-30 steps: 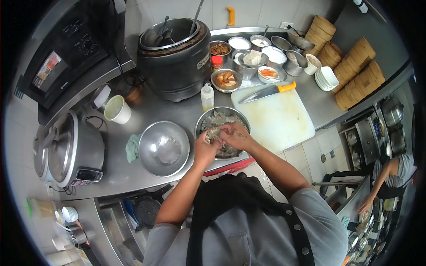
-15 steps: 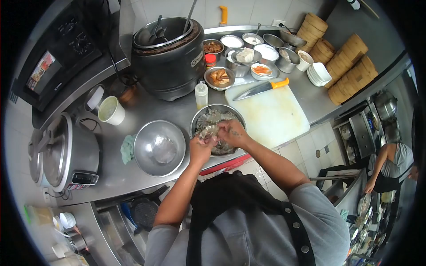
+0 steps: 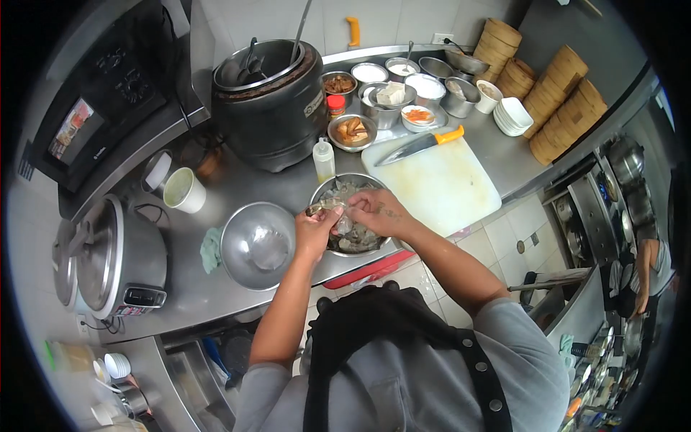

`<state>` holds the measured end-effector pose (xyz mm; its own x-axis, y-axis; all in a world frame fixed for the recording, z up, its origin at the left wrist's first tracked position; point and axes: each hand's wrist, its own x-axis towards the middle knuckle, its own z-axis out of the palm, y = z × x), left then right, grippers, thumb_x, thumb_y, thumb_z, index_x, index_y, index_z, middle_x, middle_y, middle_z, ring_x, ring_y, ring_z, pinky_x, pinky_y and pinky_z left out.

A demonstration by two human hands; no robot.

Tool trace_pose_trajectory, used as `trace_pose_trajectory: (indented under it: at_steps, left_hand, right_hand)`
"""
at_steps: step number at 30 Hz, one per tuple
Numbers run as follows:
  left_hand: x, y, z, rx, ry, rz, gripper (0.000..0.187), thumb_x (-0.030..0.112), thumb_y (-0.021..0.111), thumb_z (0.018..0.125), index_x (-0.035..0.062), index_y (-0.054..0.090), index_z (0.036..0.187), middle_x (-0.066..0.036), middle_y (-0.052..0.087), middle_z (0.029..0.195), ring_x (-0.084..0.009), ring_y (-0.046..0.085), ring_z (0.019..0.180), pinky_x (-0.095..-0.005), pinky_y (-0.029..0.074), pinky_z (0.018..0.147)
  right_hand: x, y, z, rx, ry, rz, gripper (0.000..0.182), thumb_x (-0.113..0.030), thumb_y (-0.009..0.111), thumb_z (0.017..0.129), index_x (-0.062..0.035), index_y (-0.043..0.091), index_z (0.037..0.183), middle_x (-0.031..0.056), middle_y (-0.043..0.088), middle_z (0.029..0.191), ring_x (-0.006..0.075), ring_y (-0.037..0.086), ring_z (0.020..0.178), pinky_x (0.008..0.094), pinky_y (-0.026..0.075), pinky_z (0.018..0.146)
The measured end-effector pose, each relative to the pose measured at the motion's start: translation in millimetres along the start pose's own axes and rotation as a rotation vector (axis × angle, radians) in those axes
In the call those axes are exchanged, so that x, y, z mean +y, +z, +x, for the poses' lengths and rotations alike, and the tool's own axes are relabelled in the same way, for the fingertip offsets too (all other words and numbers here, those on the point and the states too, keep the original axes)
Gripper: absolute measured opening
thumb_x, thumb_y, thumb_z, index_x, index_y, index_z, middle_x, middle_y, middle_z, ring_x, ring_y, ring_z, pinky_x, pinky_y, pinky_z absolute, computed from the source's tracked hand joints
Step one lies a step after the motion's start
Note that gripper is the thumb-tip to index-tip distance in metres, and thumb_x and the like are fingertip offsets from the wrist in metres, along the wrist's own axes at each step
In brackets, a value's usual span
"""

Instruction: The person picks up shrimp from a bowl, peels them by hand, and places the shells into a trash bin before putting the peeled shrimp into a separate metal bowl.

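Observation:
Over a metal bowl (image 3: 322,189) of raw greyish shrimp (image 3: 360,241), my two hands meet with their fingers closed. My left hand (image 3: 317,232) grips a shrimp (image 3: 315,209), part of which sticks out past the thumb. From the other side, my right hand (image 3: 379,211) pinches at the same shrimp; its fingertips are partly hidden, so what lies between them is hard to see. A wide metal bowl (image 3: 237,241) with a little clear wetness in it stands left of my left hand. Right of the shrimp bowl lies a white cutting board (image 3: 439,191) with a yellow-handled knife (image 3: 417,147) on it.
A squeeze bottle (image 3: 324,160) stands behind the shrimp bowl. Behind it are a large black pot (image 3: 270,119), several ingredient bowls and stacked bamboo steamers (image 3: 565,119). A rice cooker (image 3: 119,255) and a white tub (image 3: 185,191) are at left. A co-worker's arm (image 3: 643,277) shows at far right.
The view has shifted slightly. My hands have turned a little, and the shrimp now points out to the left of my left thumb. The co-worker at right has moved farther away.

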<state>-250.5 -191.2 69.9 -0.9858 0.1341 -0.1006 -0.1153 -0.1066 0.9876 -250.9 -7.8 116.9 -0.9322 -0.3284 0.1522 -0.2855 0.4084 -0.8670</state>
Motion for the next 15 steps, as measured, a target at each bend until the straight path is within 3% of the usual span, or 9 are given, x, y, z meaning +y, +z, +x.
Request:
trace_pose_trajectory:
  at_steps: [2,3,5,6,8,11,13,15]
  left_hand:
    - [-11.5,0.5,0.3,0.059,-0.029,-0.084,0.022,0.011,0.073,0.082,-0.0025,0.068,0.099,-0.004,0.066,0.083,-0.0084,0.058,0.065,-0.0241,0.049,0.057]
    - [-4.6,8.7,-5.0,0.127,0.001,-0.159,0.021,0.011,0.072,0.083,-0.0029,0.067,0.098,-0.005,0.066,0.084,-0.0095,0.060,0.068,-0.0240,0.050,0.060]
    - [-2.4,19.9,-9.9,0.196,0.031,-0.233,0.020,0.010,0.071,0.084,-0.0033,0.066,0.098,-0.006,0.067,0.085,-0.0107,0.061,0.071,-0.0238,0.052,0.062]
    - [-4.2,23.5,-11.2,0.229,0.037,-0.220,0.021,0.009,0.071,0.084,-0.0039,0.065,0.100,-0.007,0.067,0.086,-0.0114,0.062,0.072,-0.0242,0.053,0.065]
    - [-6.6,27.2,-12.8,0.261,0.044,-0.204,0.022,0.007,0.070,0.084,-0.0045,0.065,0.102,-0.007,0.068,0.088,-0.0120,0.063,0.074,-0.0247,0.053,0.067]
    - [-13.3,29.0,-16.0,0.208,0.056,-0.226,0.024,0.005,0.070,0.085,-0.0059,0.064,0.106,-0.008,0.068,0.092,-0.0121,0.064,0.077,-0.0248,0.053,0.070]
    - [-14.7,30.7,-17.7,0.232,0.070,-0.050,0.027,0.004,0.069,0.085,-0.0069,0.064,0.109,-0.009,0.068,0.096,-0.0119,0.064,0.080,-0.0243,0.052,0.073]
    - [-13.6,37.7,-20.7,0.250,0.101,-0.094,0.026,0.006,0.070,0.084,-0.0069,0.065,0.106,-0.008,0.068,0.093,-0.0109,0.063,0.078,-0.0237,0.051,0.071]
  right_hand:
    - [-6.0,2.1,-4.2,-0.043,0.312,0.202,0.020,-0.017,0.066,0.079,0.0024,0.060,0.082,0.0129,0.059,0.063,0.0182,0.056,0.056,0.0314,0.046,0.058]
    - [-0.8,6.5,-7.9,-0.043,0.312,0.203,0.020,-0.017,0.066,0.079,0.0024,0.060,0.082,0.0129,0.059,0.063,0.0182,0.056,0.056,0.0314,0.046,0.058]
    - [14.3,16.6,-14.9,-0.014,0.142,0.009,0.023,-0.019,0.065,0.079,0.0033,0.059,0.082,0.0168,0.059,0.064,0.0263,0.059,0.056,0.0365,0.047,0.057]
    - [12.6,17.3,-16.8,-0.013,0.142,0.010,0.023,-0.019,0.065,0.079,0.0033,0.059,0.082,0.0168,0.059,0.064,0.0263,0.059,0.056,0.0365,0.047,0.057]
    - [8.2,19.0,-17.8,0.067,0.054,-0.212,0.025,-0.021,0.064,0.080,0.0031,0.059,0.082,0.0214,0.060,0.067,0.0364,0.060,0.060,0.0427,0.047,0.058]
    - [12.3,21.4,-18.2,0.093,-0.068,-0.225,0.025,-0.022,0.062,0.080,0.0026,0.059,0.082,0.0247,0.060,0.069,0.0427,0.060,0.066,0.0475,0.047,0.061]
    - [14.6,21.5,-17.7,0.101,-0.104,-0.284,0.024,-0.022,0.061,0.080,0.0024,0.059,0.082,0.0252,0.060,0.070,0.0426,0.061,0.066,0.0480,0.048,0.061]
    - [17.9,22.4,-17.4,0.107,-0.140,-0.342,0.024,-0.021,0.061,0.080,0.0023,0.058,0.082,0.0257,0.060,0.070,0.0425,0.061,0.066,0.0485,0.048,0.061]
